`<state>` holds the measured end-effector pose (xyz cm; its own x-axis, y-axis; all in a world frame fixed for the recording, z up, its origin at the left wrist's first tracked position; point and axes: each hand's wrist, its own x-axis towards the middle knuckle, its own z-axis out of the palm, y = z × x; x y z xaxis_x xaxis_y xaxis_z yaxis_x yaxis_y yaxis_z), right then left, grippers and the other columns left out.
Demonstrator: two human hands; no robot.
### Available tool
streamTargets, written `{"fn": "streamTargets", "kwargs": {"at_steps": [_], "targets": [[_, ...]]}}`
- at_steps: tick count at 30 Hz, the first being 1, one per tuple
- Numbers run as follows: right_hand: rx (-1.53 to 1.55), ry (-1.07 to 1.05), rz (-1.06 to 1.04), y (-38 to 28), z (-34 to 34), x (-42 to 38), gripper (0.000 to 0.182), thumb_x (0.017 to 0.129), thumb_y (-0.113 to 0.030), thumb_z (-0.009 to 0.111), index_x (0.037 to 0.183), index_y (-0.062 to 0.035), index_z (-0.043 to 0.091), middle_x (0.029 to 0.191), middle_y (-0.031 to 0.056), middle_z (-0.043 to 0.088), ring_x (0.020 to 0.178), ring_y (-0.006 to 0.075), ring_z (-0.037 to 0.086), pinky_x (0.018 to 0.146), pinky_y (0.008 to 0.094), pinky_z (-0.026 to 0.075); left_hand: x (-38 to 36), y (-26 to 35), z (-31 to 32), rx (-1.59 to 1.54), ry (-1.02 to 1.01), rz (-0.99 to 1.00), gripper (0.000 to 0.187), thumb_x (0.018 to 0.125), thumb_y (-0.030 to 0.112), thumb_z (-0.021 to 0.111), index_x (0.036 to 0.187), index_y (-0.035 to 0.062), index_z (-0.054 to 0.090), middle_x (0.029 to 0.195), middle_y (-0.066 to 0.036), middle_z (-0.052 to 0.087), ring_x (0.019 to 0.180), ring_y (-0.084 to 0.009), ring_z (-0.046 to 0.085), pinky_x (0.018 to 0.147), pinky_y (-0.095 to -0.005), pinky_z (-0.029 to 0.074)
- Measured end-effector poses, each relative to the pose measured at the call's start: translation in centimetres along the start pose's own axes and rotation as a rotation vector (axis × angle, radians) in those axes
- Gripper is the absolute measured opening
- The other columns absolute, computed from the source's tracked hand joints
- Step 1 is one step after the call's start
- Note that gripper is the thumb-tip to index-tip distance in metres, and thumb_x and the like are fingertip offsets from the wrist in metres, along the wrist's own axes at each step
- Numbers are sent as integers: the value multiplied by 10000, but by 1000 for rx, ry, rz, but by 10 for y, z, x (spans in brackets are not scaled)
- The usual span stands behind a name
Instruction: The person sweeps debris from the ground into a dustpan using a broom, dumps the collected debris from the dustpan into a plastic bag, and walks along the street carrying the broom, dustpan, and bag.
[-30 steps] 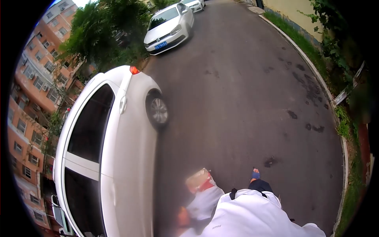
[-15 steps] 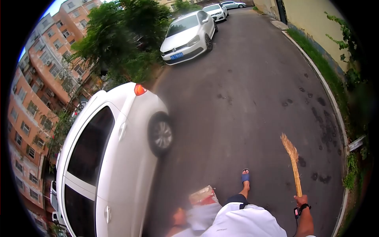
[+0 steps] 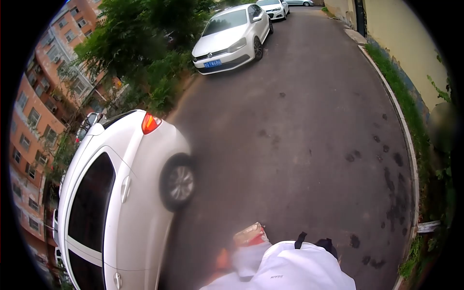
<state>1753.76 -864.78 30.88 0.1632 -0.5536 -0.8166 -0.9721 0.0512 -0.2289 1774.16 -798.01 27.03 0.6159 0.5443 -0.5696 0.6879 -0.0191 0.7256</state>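
At the bottom of the view, a smeared orange patch is what shows of my left hand (image 3: 222, 262), and its fingers cannot be made out. Right beside it is a red, box-like thing (image 3: 251, 235) with a beige, worn-looking edge, partly hidden behind blurred white cloth. I cannot tell whether the hand grips it. My white shirt (image 3: 309, 266) fills the lower middle, with a black strap (image 3: 300, 240) at its upper edge. My right hand is out of the frame.
A white car (image 3: 140, 193) stands close on my left, its rear wheel near the box-like thing. Farther along the asphalt lane (image 3: 299, 145), another white car (image 3: 232, 38) is parked by bushes. A pale kerb (image 3: 408, 140), grass and a wall line the right side.
My right hand and the straw broom it held have left the view, as has my sandalled foot. The near white car has shifted left and down in view.
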Motion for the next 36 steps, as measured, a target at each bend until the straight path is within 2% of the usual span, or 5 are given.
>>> {"fn": "streamTargets", "kwargs": {"at_steps": [11,24,30,33,36], "targets": [[-111,-67,-69,-291,-83,187,253,771,-173,763,713,33,630,585,116,590,461,205,565,407,378,412,82,141,243,-124,10,8,140,750,-6,654,878,-35,604,686,-57,547,565,-179,529,527,-339,464],[57,76,-235,-798,-277,364,302,834,-218,743,709,23,610,542,91,562,413,183,531,354,354,385,184,429,509,-170,-59,79,85,756,-18,615,816,-12,554,628,-48,500,502,-167,481,515,-340,472],[-16,140,-208,-913,-257,447,400,802,-299,781,669,53,647,530,113,607,410,189,579,379,356,448,229,607,687,-250,-10,-124,182,792,99,577,628,24,556,560,-72,476,492,-192,485,511,-355,471],[71,93,-56,-892,-217,528,395,793,-298,783,659,49,650,559,122,621,453,215,586,431,382,462,187,718,750,301,-229,-4,554,990,508,414,1170,27,622,897,-77,650,812,-216,574,735,-383,473],[-216,-9,20,-940,-222,492,227,809,-319,759,778,-95,735,673,111,697,608,242,662,595,360,524,227,774,807,320,-232,25,565,979,500,423,1218,16,588,981,-103,671,862,-221,590,776,-396,471]]}}
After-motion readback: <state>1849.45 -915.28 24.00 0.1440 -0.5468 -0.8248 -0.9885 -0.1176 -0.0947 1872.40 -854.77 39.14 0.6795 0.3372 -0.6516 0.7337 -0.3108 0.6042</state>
